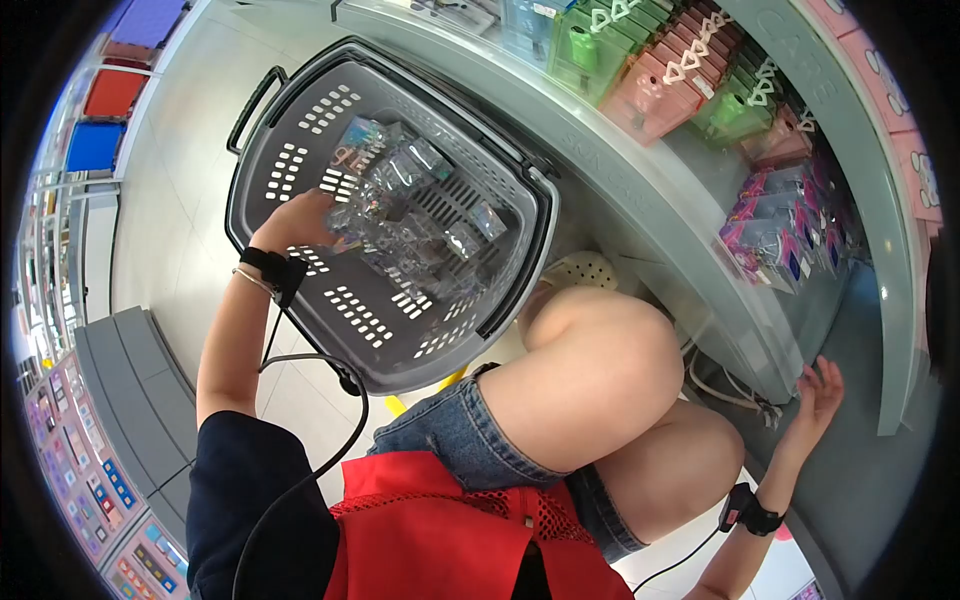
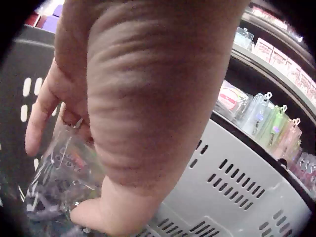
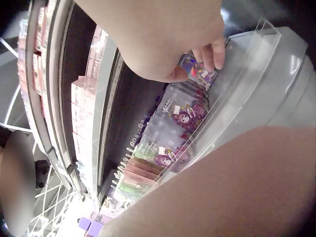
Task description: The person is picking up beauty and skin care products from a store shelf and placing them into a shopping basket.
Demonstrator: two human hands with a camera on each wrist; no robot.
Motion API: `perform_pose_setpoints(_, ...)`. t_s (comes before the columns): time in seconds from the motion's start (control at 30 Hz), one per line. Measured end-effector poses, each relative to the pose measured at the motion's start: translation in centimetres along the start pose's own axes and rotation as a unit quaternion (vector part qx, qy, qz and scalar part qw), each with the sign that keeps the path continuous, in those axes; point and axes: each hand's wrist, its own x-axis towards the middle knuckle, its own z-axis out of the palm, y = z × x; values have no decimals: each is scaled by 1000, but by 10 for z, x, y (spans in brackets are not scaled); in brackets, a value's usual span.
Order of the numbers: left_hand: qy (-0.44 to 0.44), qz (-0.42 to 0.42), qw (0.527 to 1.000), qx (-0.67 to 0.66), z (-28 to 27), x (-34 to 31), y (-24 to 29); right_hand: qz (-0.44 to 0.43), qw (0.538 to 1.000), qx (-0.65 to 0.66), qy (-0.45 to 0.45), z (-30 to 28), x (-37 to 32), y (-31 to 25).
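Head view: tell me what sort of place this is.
Most likely a shop, perhaps one selling small accessories: a gray shopping basket holds clear-wrapped packets, and beside it pink and green cases line a curved display shelf in rows of like items.

Floor (image 1: 190, 130): bright, pale
Packets (image 1: 405, 235): white glints
Left hand (image 2: 133, 113): shadowed, soft detail
Shelf (image 1: 640, 185): bowed by lens, head view; dark corners
Right wrist view: hazy, lower left washed-out, blurred oval at left
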Motion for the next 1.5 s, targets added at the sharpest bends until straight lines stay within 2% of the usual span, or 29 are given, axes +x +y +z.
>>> perform_pose_setpoints(0.1,-21,-24,999,29,-1,19,-15,4,1000,6,5,5,-1,-6)
perform_pose_setpoints(0.17,6,-19,999,34,10,39,-32,5,1000,4,9,7,-2,-11)
perform_pose_setpoints(0.27,-28,-33,994,-103,-19,38,-2,5,1000,-2,13,6,-3,-15)
perform_pose_setpoints(0.4,-69,-34,986,-146,-12,53,15,7,1000,-5,13,2,-4,-13)
perform_pose_setpoints(0.47,28,97,990,-102,27,71,2,-2,1000,1,4,-1,-4,0)
perform_pose_setpoints(0.5,29,97,990,-102,33,75,8,-12,1000,6,-5,-2,-4,5)
perform_pose_setpoints(0.57,95,8,992,-82,42,81,27,-4,1000,2,-1,3,-5,1)
perform_pose_setpoints(0.63,85,20,991,-103,47,95,23,3,1000,-3,6,6,-6,-3)
perform_pose_setpoints(0.73,54,-21,991,-122,57,120,19,16,1000,-9,11,4,-6,-4)
perform_pose_setpoints(0.8,-18,-75,990,-116,61,135,17,10,1000,-3,6,3,-6,2)
perform_pose_setpoints(0.83,-18,-74,990,-115,62,137,17,10,1000,-3,8,3,-6,3)
perform_pose_setpoints(0.93,-135,-130,980,-59,63,136,28,16,1000,8,5,1,-9,4)
perform_pose_setpoints(0.97,-136,-128,981,-59,63,134,35,23,1000,6,5,2,-10,2)
perform_pose_setpoints(1.03,-138,-82,986,54,51,125,57,30,1000,2,7,5,-12,-3)
perform_pose_setpoints(1.07,-162,-29,979,118,74,145,40,32,999,-2,9,6,-14,-6)
perform_pose_setpoints(1.17,-187,2,974,129,63,137,47,34,999,-13,6,5,-14,-6)
perform_pose_setpoints(1.23,-180,28,971,155,66,136,45,31,999,-17,4,5,-13,-4)
perform_pose_setpoints(1.3,-157,39,982,101,62,128,45,38,999,-11,-7,5,-14,-5)
perform_pose_setpoints(1.37,-162,51,974,148,54,122,56,45,999,-10,-3,8,-15,-10)
perform_pose_setpoints(1.43,-136,-15,988,77,44,112,65,51,999,-9,0,9,-15,-11)
perform_pose_setpoints(1.47,-136,-16,988,77,39,105,68,43,999,-6,-7,9,-15,-10)
perform_pose_setpoints(1.5,-79,-33,995,53,33,97,71,34,999,-3,-13,8,-14,-10)
